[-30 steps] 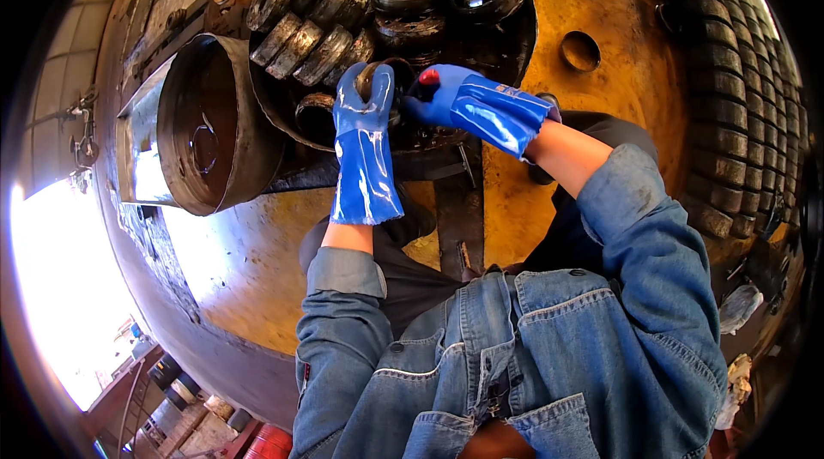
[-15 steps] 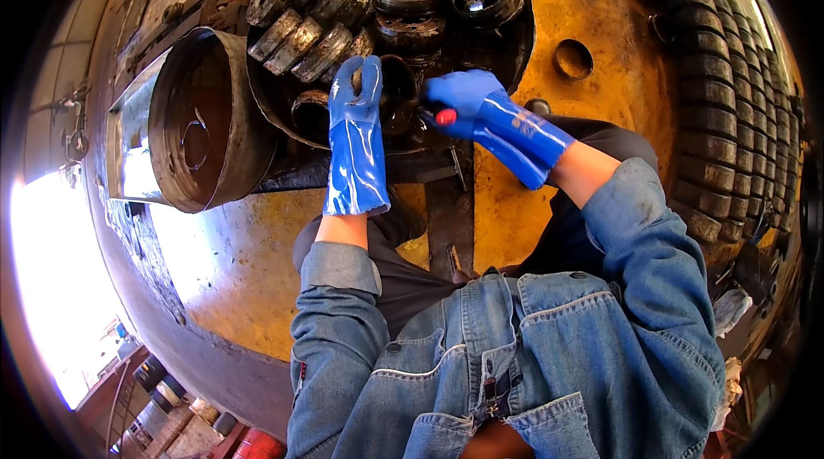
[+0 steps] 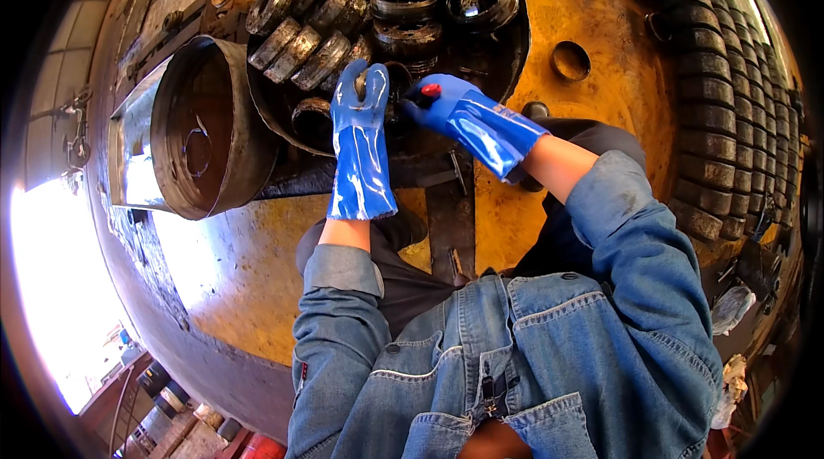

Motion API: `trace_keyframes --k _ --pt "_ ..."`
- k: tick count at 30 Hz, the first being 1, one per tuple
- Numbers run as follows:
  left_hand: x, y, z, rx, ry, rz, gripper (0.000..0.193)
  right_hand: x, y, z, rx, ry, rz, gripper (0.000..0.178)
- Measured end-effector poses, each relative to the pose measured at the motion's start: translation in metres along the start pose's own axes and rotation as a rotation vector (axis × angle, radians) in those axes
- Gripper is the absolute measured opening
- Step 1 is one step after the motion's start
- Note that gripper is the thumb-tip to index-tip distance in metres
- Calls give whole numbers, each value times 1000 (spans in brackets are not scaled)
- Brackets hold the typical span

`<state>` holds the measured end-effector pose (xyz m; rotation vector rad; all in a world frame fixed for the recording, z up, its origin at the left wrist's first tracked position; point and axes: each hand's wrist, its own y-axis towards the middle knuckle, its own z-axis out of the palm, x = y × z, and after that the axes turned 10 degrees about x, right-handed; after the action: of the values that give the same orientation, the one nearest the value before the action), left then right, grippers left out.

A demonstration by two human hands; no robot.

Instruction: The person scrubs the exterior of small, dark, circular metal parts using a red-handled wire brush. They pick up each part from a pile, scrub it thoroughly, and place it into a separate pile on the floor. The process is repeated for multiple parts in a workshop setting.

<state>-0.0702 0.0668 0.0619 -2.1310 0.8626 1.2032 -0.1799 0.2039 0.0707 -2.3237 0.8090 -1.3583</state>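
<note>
Both my hands wear long blue rubber gloves and are over the near side of a wide round basin point(image 3: 257, 107). My left hand point(image 3: 360, 103) pinches the rim of a dark, oily metal ring point(image 3: 398, 81), which the glove partly hides. Close on its right, my right hand point(image 3: 442, 105) is closed around a tool with a red handle end point(image 3: 431, 90). The tool's working end is dark against the ring and cannot be made out. Beyond my hands, several similar black, wet rings point(image 3: 405, 3) are heaped in the basin. One more ring point(image 3: 312, 119) lies beside my left hand.
An open metal drum point(image 3: 236, 129) lies tilted left of the basin. A single ring point(image 3: 571, 61) sits on the yellow-brown floor point(image 3: 614, 26) to the right. Long stacked rows of dark rings point(image 3: 708, 116) line the far right. My knees flank the basin's near side.
My right hand has shifted slightly left and turned, showing the red handle end higher up. My left hand still grips the ring and has moved only a little.
</note>
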Motion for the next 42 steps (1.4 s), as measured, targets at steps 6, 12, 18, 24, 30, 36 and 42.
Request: trace_keyframes --k 6,12,18,24,30,36,42 --pt "7 0 -1 -1 -15 -3 58 -16 -4 -15 -66 148 169 44" --pt "22 6 0 4 -82 39 57 -20 -7 -20 -102 9 276 51" --pt "29 11 0 21 -146 66 57 -3 -2 -10 63 472 69 50" --pt "29 12 -1 3 -129 56 56 6 6 -11 43 -98 -40 45" --pt "24 14 -1 13 -80 55 58 -5 12 -4 -432 -127 -320 35" --pt "9 9 0 17 -10 0 60 -3 11 -13 91 359 14 40" --pt "-4 15 1 60 132 27 65 8 7 -23 -71 -488 -135 33"
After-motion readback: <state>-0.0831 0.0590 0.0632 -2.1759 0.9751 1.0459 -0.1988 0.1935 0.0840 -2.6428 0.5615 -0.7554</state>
